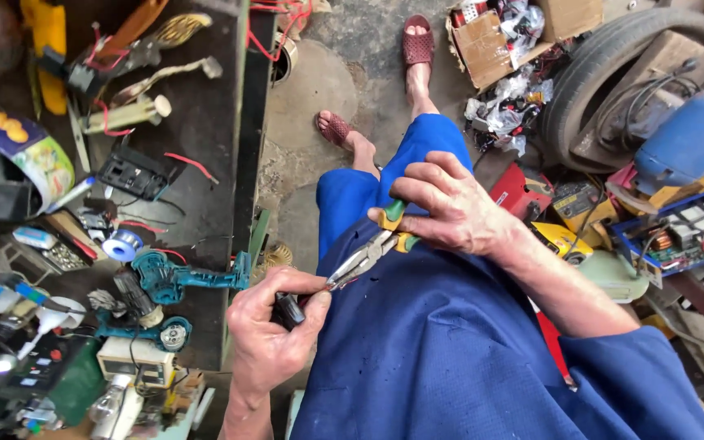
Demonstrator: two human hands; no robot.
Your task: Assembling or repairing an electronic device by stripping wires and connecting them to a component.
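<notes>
While the pliers (366,255) bite at the small black part (288,310), the head view shows both of the person's hands working over the lap, just right of the table (205,147) edge. The left hand (266,326) has its fingers (313,303) closed around the black part, pinching it between thumb and forefinger; the part sits low in the middle of the view, beside the table's near corner. The right hand (450,208) has its fingers closed on the green and yellow handles, with the metal nose pointing down-left so that its tip meets the part.

To do this well, I judge the left hand should keep the part steady and close to the body, and the right should squeeze gently, so the nose does not slip off so small a piece. Whether the tip actually grips the part or only touches it is too small to tell.

Counted: one pair of pliers, one black part, two hands. On the table's near end lie two teal tool pieces, a drill housing (181,279) and a round gear head (171,332) just below it, and one blue spool (125,244) left of the housing. Right of the table, on the floor, two sandalled feet (417,45) show, and one tyre (613,57) lies far right.
</notes>
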